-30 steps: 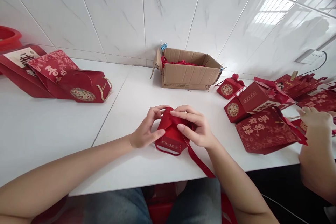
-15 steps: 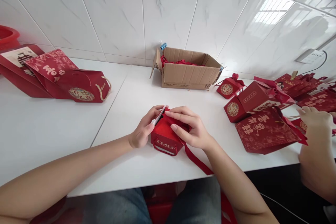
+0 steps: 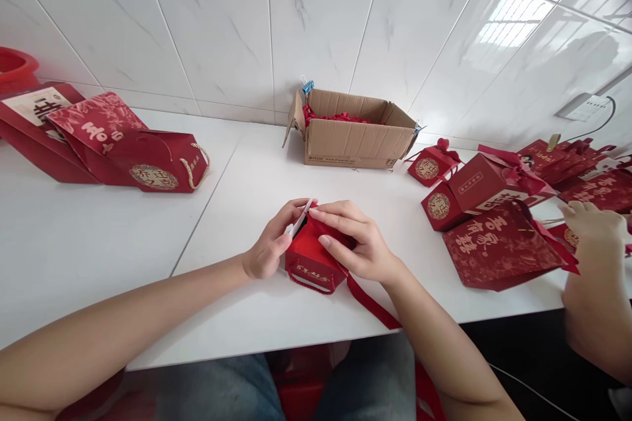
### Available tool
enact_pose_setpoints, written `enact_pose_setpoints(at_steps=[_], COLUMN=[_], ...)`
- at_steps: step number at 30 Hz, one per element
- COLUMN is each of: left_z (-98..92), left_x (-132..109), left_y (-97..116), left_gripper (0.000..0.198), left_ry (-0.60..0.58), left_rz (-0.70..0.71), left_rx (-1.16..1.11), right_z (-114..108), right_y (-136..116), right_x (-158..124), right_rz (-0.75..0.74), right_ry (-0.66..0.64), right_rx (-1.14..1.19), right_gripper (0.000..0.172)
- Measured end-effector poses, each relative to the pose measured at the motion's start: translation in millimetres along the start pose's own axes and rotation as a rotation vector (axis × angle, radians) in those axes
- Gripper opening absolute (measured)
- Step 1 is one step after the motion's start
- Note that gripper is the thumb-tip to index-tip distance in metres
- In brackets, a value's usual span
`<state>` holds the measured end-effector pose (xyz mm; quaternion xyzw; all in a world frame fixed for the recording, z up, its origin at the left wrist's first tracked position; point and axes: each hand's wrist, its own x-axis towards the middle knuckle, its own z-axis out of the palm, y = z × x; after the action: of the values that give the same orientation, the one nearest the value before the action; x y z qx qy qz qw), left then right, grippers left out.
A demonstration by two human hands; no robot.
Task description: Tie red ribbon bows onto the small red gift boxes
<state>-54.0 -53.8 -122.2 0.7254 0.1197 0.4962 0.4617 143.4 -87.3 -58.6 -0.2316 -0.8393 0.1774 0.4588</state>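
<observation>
A small red gift box (image 3: 312, 267) stands on the white table in front of me, a twisted red cord handle on its near side and pale lettering above it. My left hand (image 3: 270, 241) grips the box at its left side, thumb and fingers on a raised flap (image 3: 301, 218) whose pale inner face shows. Across the top right of the box lies my right hand (image 3: 354, 240), its fingers pressed on the red top panel and hiding part of it. From under this hand a red ribbon (image 3: 371, 302) trails to the table's front edge.
A cardboard box (image 3: 359, 142) with red pieces inside stands by the tiled wall. Several red gift boxes (image 3: 160, 164) lean at left; more red boxes (image 3: 503, 247) stand at right. Another person's hand (image 3: 592, 220) is at the far right.
The gift box has shifted very slightly between my hands, and its top panel looks a little flatter. Both hands keep nearly the same place.
</observation>
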Motion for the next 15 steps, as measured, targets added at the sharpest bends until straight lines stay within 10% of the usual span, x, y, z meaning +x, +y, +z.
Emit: enact_pose_setpoints(at_steps=[15], left_z=[-0.1], left_x=[1.4], left_y=[4.1], left_gripper=[0.046], left_ry=[0.001], left_rz=[-0.024], left_rx=[0.097], right_z=[2.6], right_y=[-1.0], right_x=[-0.4], right_rz=[0.028], right_ry=[0.009], right_rx=[-0.047], right_gripper=[0.044])
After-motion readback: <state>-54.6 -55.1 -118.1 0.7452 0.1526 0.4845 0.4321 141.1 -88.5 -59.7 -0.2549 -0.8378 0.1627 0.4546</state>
